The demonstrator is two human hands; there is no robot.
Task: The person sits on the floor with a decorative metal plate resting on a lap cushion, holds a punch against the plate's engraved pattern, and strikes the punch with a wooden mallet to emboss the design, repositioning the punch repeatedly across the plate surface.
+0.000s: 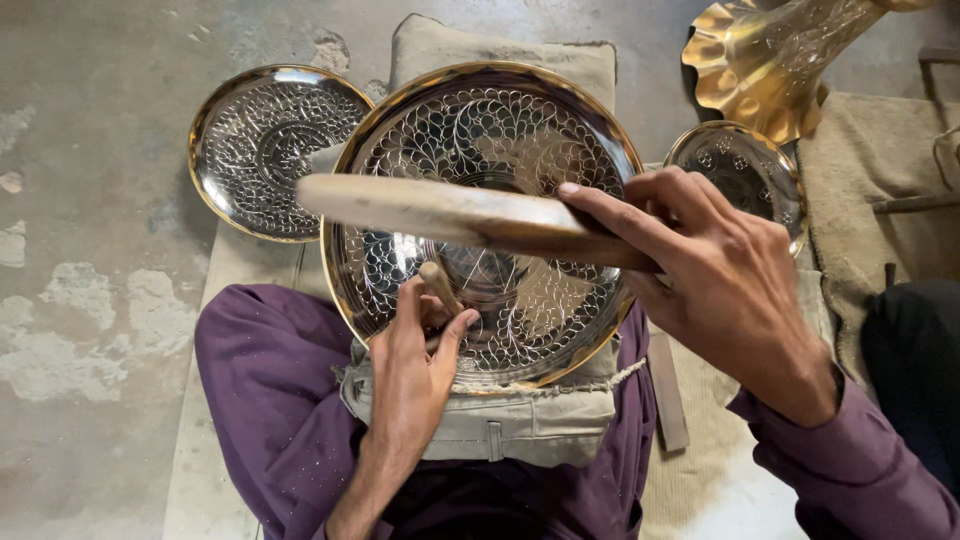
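Large round engraved brass plate [500,130]: propped on a cloth pad over the lap, face tilted toward the camera
Left hand [415,370]: fingers pinched around a short wooden-handled punch [440,285], tip on the plate near its centre
Right hand [720,280]: closed on a long flat wooden mallet [440,208], long axis left-right, just above the punch
Nearby: second engraved brass plate [265,150] left; smaller engraved dish [745,170] and fluted brass vase [770,60] right

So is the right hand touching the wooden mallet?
Touching: the head view shows the right hand wrapped around the wooden mallet, fingers over its handle.
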